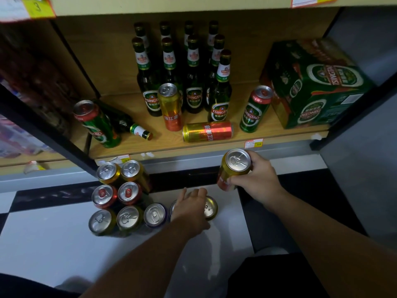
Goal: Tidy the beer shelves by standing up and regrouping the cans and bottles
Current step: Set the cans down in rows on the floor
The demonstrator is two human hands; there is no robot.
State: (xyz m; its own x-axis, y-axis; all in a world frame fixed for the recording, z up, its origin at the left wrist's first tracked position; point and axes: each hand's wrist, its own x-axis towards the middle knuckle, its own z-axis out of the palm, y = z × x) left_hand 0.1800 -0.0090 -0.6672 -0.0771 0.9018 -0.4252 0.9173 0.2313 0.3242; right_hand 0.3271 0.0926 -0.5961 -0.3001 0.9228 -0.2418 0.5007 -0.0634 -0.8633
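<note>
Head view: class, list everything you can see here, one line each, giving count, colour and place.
Standing bottles: nine, green, shelf back.
Fallen bottle: one, green, shelf left.
Green cans: two, one upright at right, one leaning at left.
Gold shelf cans: two, gold-red, one upright, one lying at front.
Carton: one, green, shelf right.
Floor cans: about nine, gold or red, upright on the tiles.
Price tags: yellow, shelf edges.
Left hand: reaching onto floor cans.
Right hand: holding gold can.

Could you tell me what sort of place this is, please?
Most likely a shop's beer aisle: price tags on the wooden shelf edge, rows of Tsingtao bottles, and a boxed Tsingtao case beside them.
</note>
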